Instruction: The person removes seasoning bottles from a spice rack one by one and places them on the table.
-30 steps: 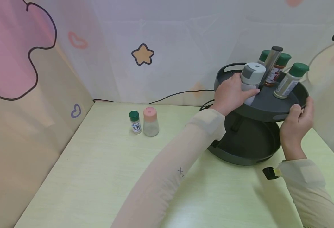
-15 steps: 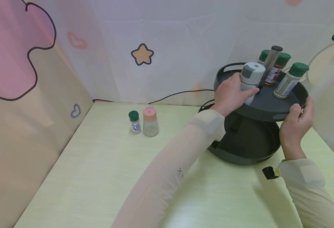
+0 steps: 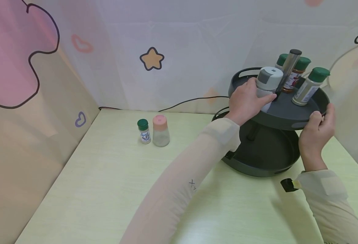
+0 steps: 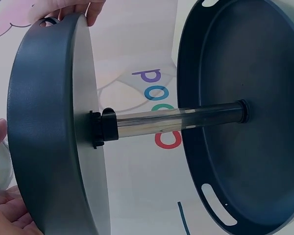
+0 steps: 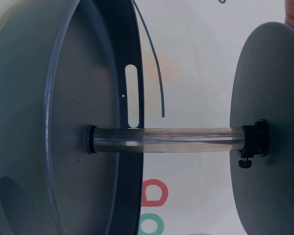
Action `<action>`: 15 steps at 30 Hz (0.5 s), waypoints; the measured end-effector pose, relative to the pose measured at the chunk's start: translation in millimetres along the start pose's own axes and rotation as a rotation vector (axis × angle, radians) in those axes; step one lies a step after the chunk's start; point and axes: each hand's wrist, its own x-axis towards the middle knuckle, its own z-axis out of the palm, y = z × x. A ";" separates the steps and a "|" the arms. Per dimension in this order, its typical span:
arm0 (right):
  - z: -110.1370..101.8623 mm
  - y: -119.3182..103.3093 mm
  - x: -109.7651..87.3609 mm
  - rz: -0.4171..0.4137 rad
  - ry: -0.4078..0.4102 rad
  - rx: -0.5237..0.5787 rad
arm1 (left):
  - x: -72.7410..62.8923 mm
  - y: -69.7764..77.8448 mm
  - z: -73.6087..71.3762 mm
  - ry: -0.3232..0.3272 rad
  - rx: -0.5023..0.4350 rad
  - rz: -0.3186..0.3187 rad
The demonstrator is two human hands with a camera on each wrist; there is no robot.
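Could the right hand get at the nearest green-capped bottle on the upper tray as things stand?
Probably yes: the right hand grips the upper tray close to that green-capped bottle, with only the tray's rim seemingly between. It would have to let go first.

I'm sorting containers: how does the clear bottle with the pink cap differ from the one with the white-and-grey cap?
The clear pink-capped bottle has a pink top; the white-and-grey-capped bottle a two-tone one. The first stands untouched on the pale table; the second is held in the left hand at the dark round upper tray. Both are capped.
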 end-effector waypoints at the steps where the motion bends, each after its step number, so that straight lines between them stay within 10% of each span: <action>1: -0.1 -0.2 -0.3 -0.004 0.001 0.001 | -0.2 -0.1 0.0 0.002 -0.001 -0.001; 15: 0.3 1.3 -0.4 -0.036 0.010 0.004 | 0.2 -1.8 0.2 0.029 -0.032 0.015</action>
